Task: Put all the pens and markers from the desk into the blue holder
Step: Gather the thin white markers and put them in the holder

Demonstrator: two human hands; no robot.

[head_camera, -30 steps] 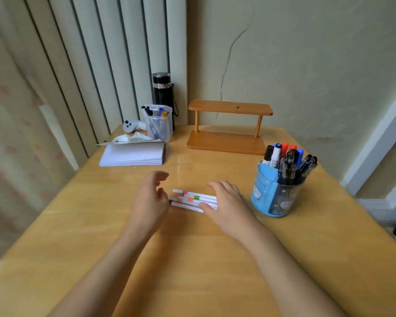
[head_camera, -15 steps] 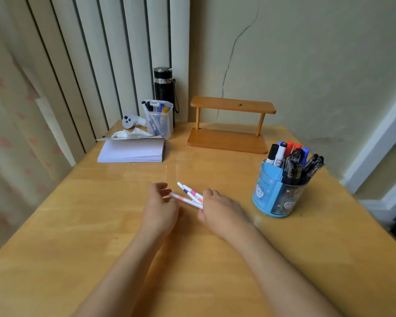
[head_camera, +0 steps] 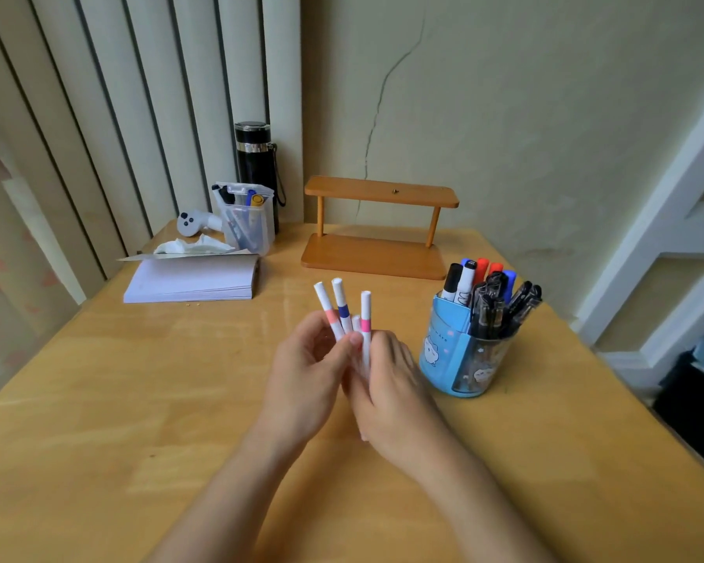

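Note:
Both hands hold a small bundle of white markers (head_camera: 342, 308) with pink, blue and salmon bands, upright above the middle of the desk (head_camera: 98, 400). My left hand (head_camera: 305, 367) and my right hand (head_camera: 391, 384) press together around the bundle's lower part, which is hidden by the fingers. The blue holder (head_camera: 456, 351) stands to the right of my right hand, a short gap away. It carries several black pens and whiteboard markers with black, blue and red caps.
A wooden two-tier stand (head_camera: 376, 233) sits at the back centre. At the back left are a clear box of pens (head_camera: 246, 223), a black flask (head_camera: 257, 164), a white controller (head_camera: 194, 223), crumpled tissue (head_camera: 192, 246) and a stack of white paper (head_camera: 192, 280).
The markers lay flat on the desk between my hands; both hands gathered them, lifted them and turned them upright. The view has also shifted slightly.

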